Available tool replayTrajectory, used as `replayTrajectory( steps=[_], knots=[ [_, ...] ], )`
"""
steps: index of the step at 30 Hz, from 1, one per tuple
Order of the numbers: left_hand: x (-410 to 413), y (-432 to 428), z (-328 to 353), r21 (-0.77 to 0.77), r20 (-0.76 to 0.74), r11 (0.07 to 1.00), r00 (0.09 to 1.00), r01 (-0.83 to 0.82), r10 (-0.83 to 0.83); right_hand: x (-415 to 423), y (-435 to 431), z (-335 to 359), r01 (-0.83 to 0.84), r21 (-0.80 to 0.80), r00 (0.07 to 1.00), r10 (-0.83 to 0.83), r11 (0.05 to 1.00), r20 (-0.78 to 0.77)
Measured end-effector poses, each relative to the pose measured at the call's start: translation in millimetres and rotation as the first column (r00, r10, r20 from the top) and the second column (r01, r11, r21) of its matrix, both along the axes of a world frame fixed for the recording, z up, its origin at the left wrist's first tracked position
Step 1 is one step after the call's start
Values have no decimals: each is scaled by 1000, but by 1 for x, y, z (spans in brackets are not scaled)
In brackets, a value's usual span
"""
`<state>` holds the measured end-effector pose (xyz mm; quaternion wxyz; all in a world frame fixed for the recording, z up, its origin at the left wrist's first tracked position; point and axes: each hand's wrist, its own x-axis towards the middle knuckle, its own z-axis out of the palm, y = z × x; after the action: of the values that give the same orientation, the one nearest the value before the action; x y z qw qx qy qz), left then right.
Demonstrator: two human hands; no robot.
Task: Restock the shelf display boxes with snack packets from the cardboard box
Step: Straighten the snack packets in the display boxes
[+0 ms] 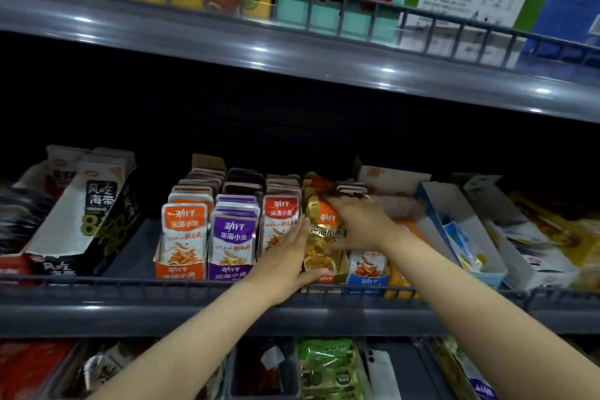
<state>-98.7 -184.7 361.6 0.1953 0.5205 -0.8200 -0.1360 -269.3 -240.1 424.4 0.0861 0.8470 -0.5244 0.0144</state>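
Plainly we are at the gold packets, which stand upright in their gold display box on the middle shelf, between the red row and the blue box. The cardboard box they come from is not in view.

Our left hand is flat, fingers straight and together, its edge pressed against the left side of the front gold packet; it grips nothing. Our right hand lies over the top of the same stack, fingers reaching across the upper edges and the thumb down the front face, so it pinches the packets from above. The fingertips are smeared in the dark behind, so we cannot say how many packets it holds.

We judge these pouches light, thin and floppy, with glossy foil that slides easily. One alone would bend or tip, while a bunch squeezed face to face behaves like a stiff block. We would take them by the sealed top edges and steady the side with a flat palm, so they slot in square without fanning out or toppling forward over the low lip.
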Motion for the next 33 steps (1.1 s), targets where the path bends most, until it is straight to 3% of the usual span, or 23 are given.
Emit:
replayTrajectory(
  steps=[4,9,17,20,24,29,33],
  knots=[
    [-2,-3,-5,7,-22,1000,999,-27,27,4,-9,-8,-11,-72,998,6,997,-69],
    [-4,-2,-9,14,-78,999,996,-34,35,6,-10,-16,-78,-132,997,76,988,-22],
    [-3,-5,-12,2,-105,1000,994,-30,30,-1,-7,-10,-92,-17,994,93,996,55],
    [-2,-4,-12,-39,-104,999,994,-33,28,-8,-4,-1,-81,47,972,69,996,226],
    [-8,1,-4,-255,-12,967,1000,-20,18,-44,0,17,-12,146,879,-60,989,473],
    [-39,10,-2,-280,206,955,978,102,-44,-78,4,6,77,311,958,-157,947,242],
    [-52,4,-16,-240,171,968,985,77,-36,-78,10,-10,29,206,973,-75,978,220]
  ],
)
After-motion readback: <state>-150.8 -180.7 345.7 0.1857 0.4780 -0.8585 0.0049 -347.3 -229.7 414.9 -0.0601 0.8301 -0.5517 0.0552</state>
